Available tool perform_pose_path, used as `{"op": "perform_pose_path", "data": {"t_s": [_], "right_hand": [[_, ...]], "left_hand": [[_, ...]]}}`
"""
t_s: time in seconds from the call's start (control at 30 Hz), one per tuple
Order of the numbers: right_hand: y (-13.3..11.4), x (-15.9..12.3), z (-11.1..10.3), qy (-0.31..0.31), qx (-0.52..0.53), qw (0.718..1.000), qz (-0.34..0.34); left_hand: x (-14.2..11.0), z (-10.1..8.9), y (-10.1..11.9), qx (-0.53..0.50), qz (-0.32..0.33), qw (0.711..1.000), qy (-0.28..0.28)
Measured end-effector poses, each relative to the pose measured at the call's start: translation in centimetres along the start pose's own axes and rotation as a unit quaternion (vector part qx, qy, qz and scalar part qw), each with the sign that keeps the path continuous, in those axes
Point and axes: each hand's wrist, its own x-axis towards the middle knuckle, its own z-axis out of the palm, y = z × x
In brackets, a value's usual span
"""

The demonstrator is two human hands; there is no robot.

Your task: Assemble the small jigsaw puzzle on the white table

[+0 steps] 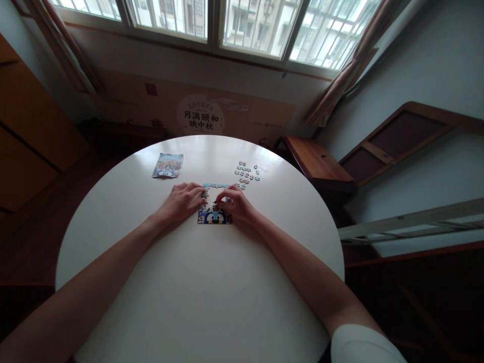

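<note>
A small, partly filled jigsaw puzzle (214,217) lies on the round white table (196,282). My left hand (181,200) rests on the puzzle's left edge, fingers bent and pressed down on it. At the puzzle's right side, my right hand (235,202) has its fingertips pinched together over a spot near the middle, on something too small to make out. Several loose puzzle pieces (246,174) lie scattered just beyond my right hand. The puzzle's centre is bare white.
A printed picture card or bag (168,165) lies at the table's far left. A wooden bench (317,164) stands to the right of the table, with wooden frames leaning on the right wall. Windows and a cardboard panel sit behind.
</note>
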Motion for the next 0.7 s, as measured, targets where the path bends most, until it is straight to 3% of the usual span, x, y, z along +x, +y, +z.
{"op": "perform_pose_path", "data": {"t_s": [0.17,0.4,0.7], "right_hand": [[0.23,0.09,0.12,-0.005,-0.015,0.999,-0.039],[0.32,0.05,0.25,-0.025,-0.043,0.999,-0.023],[0.15,0.02,0.29,-0.002,-0.069,0.998,-0.011]], "left_hand": [[0.02,-0.09,0.10,0.000,-0.001,1.000,0.003],[0.00,-0.08,0.15,0.006,-0.002,1.000,0.000],[-0.01,-0.24,0.30,0.010,-0.001,1.000,-0.002]]}}
